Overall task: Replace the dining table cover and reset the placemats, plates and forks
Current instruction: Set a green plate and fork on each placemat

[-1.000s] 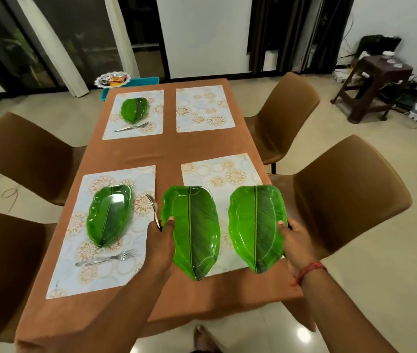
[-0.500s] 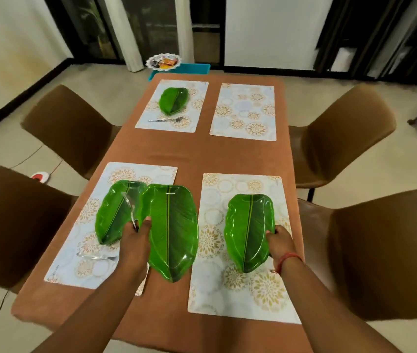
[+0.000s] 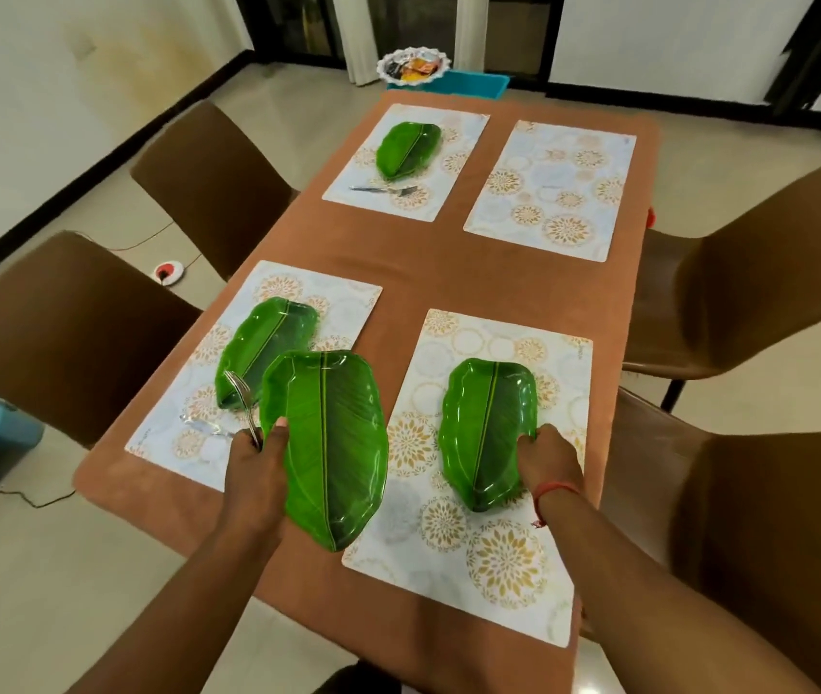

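Home dining room. Rectangular counter w/ rust-brown cloth cover (image 3: 448, 273) sits mid-room, four brown moulded chairs (image 3: 62, 333) at its long sides. On the cover: pale floral-print placemats (image 3: 553, 187), green leaf-shaped plastic plates (image 3: 406, 147), a steel fork (image 3: 383, 189). Beyond counter's far end, white scalloped snack bowl (image 3: 413, 66) on a teal stool (image 3: 478, 85), dark glass doors w/ pale curtains (image 3: 476, 27). Cream tiled floor (image 3: 32, 568) around.

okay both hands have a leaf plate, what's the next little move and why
Probably let the right hand release its leaf plate, since it seems to sit on the near right placemat; the far right placemat is bare for the left hand's plate.
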